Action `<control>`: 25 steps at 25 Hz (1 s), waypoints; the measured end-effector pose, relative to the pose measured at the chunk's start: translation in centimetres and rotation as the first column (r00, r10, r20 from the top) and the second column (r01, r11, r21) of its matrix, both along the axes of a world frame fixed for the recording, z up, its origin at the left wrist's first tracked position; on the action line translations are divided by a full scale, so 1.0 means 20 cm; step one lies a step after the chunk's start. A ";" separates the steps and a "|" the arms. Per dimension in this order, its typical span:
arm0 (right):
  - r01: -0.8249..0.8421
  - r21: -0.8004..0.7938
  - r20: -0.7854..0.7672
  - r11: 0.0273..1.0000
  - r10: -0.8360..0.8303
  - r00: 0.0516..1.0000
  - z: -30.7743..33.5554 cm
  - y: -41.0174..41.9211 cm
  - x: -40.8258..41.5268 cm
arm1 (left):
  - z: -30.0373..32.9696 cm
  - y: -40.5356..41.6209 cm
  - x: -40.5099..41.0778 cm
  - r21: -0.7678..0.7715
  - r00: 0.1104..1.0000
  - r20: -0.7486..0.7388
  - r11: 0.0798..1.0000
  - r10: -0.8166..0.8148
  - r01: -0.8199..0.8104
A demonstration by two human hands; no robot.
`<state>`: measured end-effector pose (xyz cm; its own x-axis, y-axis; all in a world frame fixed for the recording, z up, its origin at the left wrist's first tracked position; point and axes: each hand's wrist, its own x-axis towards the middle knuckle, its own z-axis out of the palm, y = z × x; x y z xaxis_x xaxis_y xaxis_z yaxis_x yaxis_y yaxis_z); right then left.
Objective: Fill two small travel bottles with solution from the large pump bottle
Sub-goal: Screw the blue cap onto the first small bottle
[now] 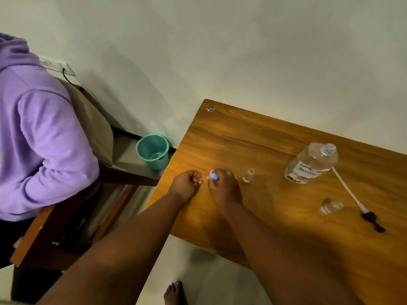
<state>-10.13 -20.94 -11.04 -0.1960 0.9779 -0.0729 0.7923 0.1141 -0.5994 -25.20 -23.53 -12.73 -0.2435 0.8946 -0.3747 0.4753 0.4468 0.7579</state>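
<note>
Bare forearms over glossy wood-grain table [264,139], right hand [222,186] grip around small blue-capped bottle [213,175], left hand [187,183] curled, grip unclear.

Blurred label [311,170]; hand-hidden bottle [214,175]

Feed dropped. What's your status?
Right hand pinching blue cap; left hand curled, empty. Small bottle open. Big bottle uncapped, pump out.
</note>
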 end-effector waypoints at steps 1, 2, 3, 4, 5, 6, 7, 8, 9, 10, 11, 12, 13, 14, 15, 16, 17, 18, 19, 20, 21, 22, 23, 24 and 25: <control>0.055 0.058 -0.057 0.997 -0.051 0.997 0.07 0.05 0.05 | 0.01 0.02 0.04 0.025 1.000 -0.004 1.000 -0.019 0.019; 0.108 0.112 -0.104 0.988 -0.097 0.990 0.14 0.10 0.11 | 0.04 0.04 0.09 0.054 0.999 -0.013 0.997 -0.045 0.045; 0.155 0.162 -0.132 0.975 -0.134 0.982 0.21 0.14 0.17 | 0.07 0.07 0.15 0.084 0.997 -0.021 0.993 -0.076 0.077; 0.196 0.195 -0.147 0.961 -0.169 0.975 0.28 0.19 0.24 | 0.10 0.12 0.21 0.109 0.993 -0.030 0.987 -0.113 0.115; 0.231 0.212 -0.156 0.950 -0.201 0.967 0.33 0.23 0.32 | 0.13 0.17 0.29 0.122 0.988 -0.035 0.980 -0.153 0.157; 0.257 0.215 -0.163 0.942 -0.224 0.961 0.37 0.28 0.39 | 0.15 0.21 0.36 0.114 0.980 -0.039 0.974 -0.194 0.197; 0.273 0.213 -0.170 0.938 -0.240 0.956 0.39 0.31 0.46 | 0.16 0.25 0.42 0.102 0.972 -0.047 0.967 -0.231 0.234; 0.285 0.209 -0.181 0.935 -0.250 0.951 0.40 0.33 0.52 | 0.15 0.28 0.47 0.088 0.964 -0.056 0.961 -0.259 0.263; 0.304 0.200 -0.197 0.932 -0.265 0.944 0.40 0.35 0.57 | 0.12 0.31 0.52 0.075 0.957 -0.054 0.954 -0.285 0.289; 0.331 0.184 -0.219 0.925 -0.290 0.932 0.39 0.35 0.63 | 0.09 0.33 0.56 0.061 0.950 -0.051 0.949 -0.307 0.310; 0.359 0.162 -0.242 0.919 -0.316 0.917 0.38 0.34 0.67 | 0.06 0.34 0.59 0.044 0.944 -0.052 0.944 -0.326 0.328; 0.379 0.141 -0.258 0.915 -0.336 0.906 0.38 0.33 0.70 | 0.04 0.35 0.61 0.032 0.939 -0.061 0.939 -0.339 0.341; 0.389 0.127 -0.266 0.912 -0.347 0.900 0.37 0.31 0.72 | 0.03 0.36 0.63 0.034 0.937 -0.077 0.938 -0.342 0.345; 0.392 0.121 -0.263 0.912 -0.351 0.899 0.35 0.31 0.75 | 0.01 0.37 0.65 0.043 0.937 -0.095 0.939 -0.337 0.343; 0.387 0.123 -0.254 0.914 -0.348 0.902 0.33 0.30 0.76 | 0.00 0.39 0.66 0.046 0.940 -0.104 0.942 -0.326 0.332; 0.381 0.123 -0.243 0.916 -0.344 0.907 0.31 0.29 0.77 | -0.01 0.39 0.65 0.041 0.946 -0.104 0.949 -0.308 0.314; 0.376 0.124 -0.241 0.918 -0.340 0.909 0.30 0.28 0.79 | -0.02 0.41 0.66 0.033 0.949 -0.097 0.952 -0.298 0.303; 0.361 0.122 -0.247 0.925 -0.324 0.913 0.29 0.28 0.79 | -0.02 0.43 0.65 0.025 0.954 -0.087 0.957 -0.287 0.290; 0.340 0.126 -0.253 0.932 -0.301 0.919 0.29 0.27 0.79 | -0.02 0.44 0.65 0.021 0.958 -0.077 0.960 -0.277 0.279; 0.318 0.131 -0.255 0.939 -0.278 0.926 0.31 0.27 0.80 | -0.01 0.45 0.64 0.030 0.960 -0.071 0.961 -0.272 0.274; 0.294 0.128 -0.262 0.947 -0.253 0.931 0.33 0.27 0.79 | 0.01 0.45 0.63 0.052 0.962 -0.067 0.962 -0.266 0.269; 0.269 0.123 -0.282 0.955 -0.226 0.932 0.37 0.27 0.78 | 0.04 0.44 0.62 0.083 0.963 -0.054 0.960 -0.263 0.266; 0.248 0.126 -0.312 0.961 -0.199 0.929 0.42 0.27 0.77 | 0.10 0.45 0.61 0.113 0.963 -0.031 0.956 -0.268 0.270; 0.228 0.139 -0.334 0.964 -0.172 0.927 0.48 0.28 0.76 | 0.18 0.45 0.60 0.136 0.961 -0.006 0.952 -0.276 0.275; 0.207 0.166 -0.353 0.964 -0.138 0.925 0.57 0.29 0.73 | 0.28 0.46 0.57 0.160 0.958 0.015 0.946 -0.288 0.282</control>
